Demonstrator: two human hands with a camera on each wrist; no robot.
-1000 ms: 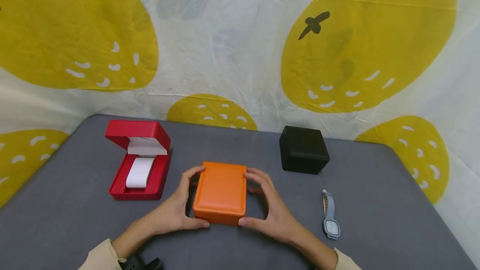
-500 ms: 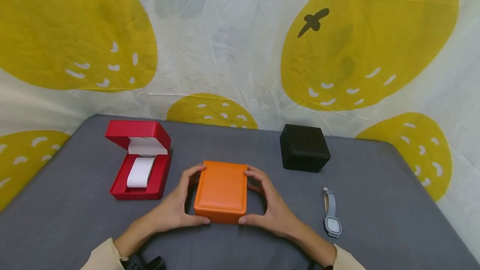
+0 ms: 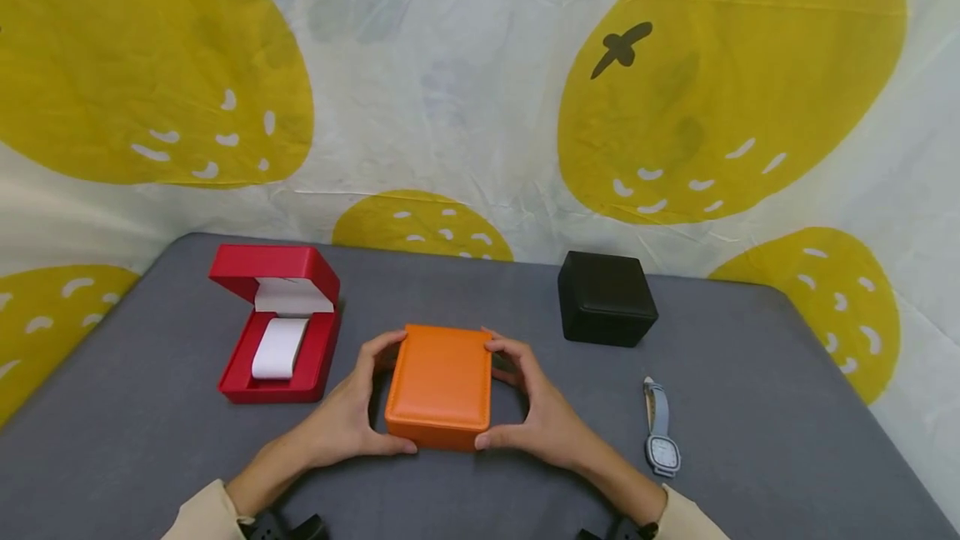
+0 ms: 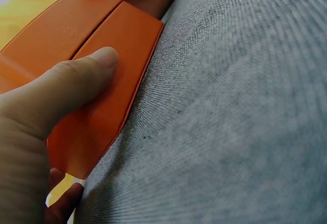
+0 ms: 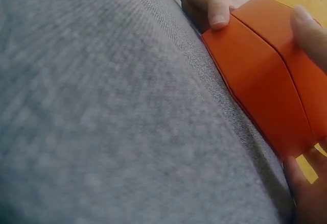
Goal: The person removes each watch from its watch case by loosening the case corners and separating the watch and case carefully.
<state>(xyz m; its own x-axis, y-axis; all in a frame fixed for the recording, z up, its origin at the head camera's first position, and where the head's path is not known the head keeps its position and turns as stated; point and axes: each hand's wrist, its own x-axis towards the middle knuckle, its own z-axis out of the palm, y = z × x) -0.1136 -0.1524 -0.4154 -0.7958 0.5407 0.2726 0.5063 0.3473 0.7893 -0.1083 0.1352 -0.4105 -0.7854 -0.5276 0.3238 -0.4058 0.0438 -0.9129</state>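
A closed orange watch box (image 3: 438,377) with a stitched lid stands on the table, directly in front of the person. Its lid seam shows as a dark line in both wrist views. The left hand (image 3: 347,415) grips the box's left side, its thumb (image 4: 104,60) on the front face below the seam and fingers reaching round toward the back. From the other side the right hand (image 3: 547,419) holds the box, thumb (image 5: 302,22) on the front near the corner, above the seam, fingertips at the back right corner. Some fingers are hidden behind the box.
Left of the hands stands an open red box (image 3: 321,357) holding a white cushion (image 3: 279,348). A closed black box (image 3: 606,298) is at the back right. A watch (image 3: 662,440) with a grey-blue strap lies right of the right hand. Behind the grey table (image 3: 757,407) hangs a patterned cloth (image 3: 450,107).
The right fingertips have shifted slightly at the box's back right corner. Both hands otherwise keep their hold, and the box stays in the same place.
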